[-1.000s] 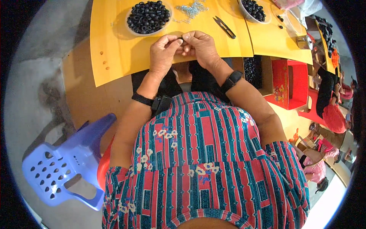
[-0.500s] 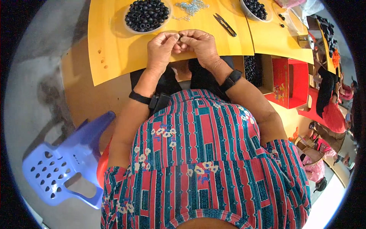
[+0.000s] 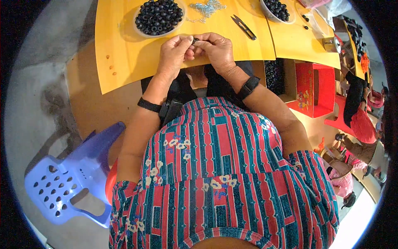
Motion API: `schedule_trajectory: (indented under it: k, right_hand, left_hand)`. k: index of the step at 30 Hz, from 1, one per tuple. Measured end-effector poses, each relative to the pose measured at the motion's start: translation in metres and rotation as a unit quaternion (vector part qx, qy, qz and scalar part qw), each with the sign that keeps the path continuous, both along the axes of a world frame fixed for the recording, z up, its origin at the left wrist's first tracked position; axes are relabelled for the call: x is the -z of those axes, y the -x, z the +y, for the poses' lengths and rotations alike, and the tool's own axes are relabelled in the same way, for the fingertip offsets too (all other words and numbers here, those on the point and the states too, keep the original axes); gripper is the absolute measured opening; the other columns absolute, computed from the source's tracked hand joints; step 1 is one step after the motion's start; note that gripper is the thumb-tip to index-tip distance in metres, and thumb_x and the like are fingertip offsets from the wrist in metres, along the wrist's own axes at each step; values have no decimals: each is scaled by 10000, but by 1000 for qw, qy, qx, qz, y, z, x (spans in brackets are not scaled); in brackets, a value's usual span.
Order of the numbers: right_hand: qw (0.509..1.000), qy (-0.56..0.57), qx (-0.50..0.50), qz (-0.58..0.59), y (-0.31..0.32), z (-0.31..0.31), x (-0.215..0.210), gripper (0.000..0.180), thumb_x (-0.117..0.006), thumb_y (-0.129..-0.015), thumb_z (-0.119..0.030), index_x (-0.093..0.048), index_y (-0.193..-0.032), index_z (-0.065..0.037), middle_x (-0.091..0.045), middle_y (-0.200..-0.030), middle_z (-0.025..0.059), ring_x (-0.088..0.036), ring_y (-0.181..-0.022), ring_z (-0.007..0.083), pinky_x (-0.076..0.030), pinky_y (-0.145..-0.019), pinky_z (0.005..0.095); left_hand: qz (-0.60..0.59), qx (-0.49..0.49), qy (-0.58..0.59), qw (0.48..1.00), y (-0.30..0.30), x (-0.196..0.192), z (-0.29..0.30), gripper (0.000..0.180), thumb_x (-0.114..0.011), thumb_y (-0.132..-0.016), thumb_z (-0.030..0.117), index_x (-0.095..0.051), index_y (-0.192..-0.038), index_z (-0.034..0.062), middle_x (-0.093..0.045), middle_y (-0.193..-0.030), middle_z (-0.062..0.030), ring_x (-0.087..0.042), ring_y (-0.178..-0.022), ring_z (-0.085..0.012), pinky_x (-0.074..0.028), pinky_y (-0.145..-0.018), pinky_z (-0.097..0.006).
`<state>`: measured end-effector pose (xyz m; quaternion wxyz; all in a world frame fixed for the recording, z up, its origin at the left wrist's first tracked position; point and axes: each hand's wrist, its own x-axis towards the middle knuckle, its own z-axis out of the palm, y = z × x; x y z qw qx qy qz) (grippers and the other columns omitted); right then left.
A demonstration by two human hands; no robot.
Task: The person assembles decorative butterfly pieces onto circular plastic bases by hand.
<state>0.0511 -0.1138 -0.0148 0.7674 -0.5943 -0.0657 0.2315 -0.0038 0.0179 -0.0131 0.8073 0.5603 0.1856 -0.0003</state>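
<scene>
A yellow tabletop [image 3: 141, 56] spreads out before the person, its near edge running beneath both wrists. Set back from that edge, closer to the left edge, a clear bowl [image 3: 185, 16] is heaped with black pieces, some visibly ring-shaped. Just in front of it, above the near edge, the left hand [image 3: 172, 54] and right hand [image 3: 218, 52] meet, thumbs and fingers pinching together. A second bowl [image 3: 267, 15] of black pieces sits farther right. Right of the first bowl lies a loose silvery chain [image 3: 207, 9], then dark snips [image 3: 243, 28], blades apart. Small brown spots [image 3: 110, 67] dot the near left corner. Smallest, a dark piece [image 3: 195, 40] is between the hands' fingertips, partly hidden.
</scene>
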Motion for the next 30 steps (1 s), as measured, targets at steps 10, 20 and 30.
schedule_trajectory:
  k: [10, 20, 30]
  right_hand:
    - [1000, 6, -11, -8, -6, -3, -1, 121, -605, -801, 5, -622, -912, 50, -638, -737, 78, -584, -564, 121, -489, -539, 225]
    - [1000, 15, -11, 4, -10, -5, -1, 133, -595, -828, -47, -620, -918, 48, -620, -701, 60, -568, -564, 112, -471, -550, 218]
    - [998, 52, -21, 0, -8, -1, -1, 128, -608, -827, -80, -628, -865, 41, -610, -665, 39, -548, -545, 88, -446, -519, 202]
  left_hand:
    - [-16, -9, 53, 998, 2, -3, -1, 203, -549, -894, 197, -589, -891, -2, -594, -753, -42, -547, -604, -71, -505, -575, -218]
    - [-8, -18, -23, 1000, 0, 1, -4, 157, -547, -896, 175, -587, -924, 25, -586, -791, -18, -528, -632, -63, -486, -594, -216]
    - [-36, -44, -38, 998, 2, 0, -9, 214, -550, -893, 159, -583, -1040, 7, -570, -788, 2, -522, -636, -59, -482, -594, -207]
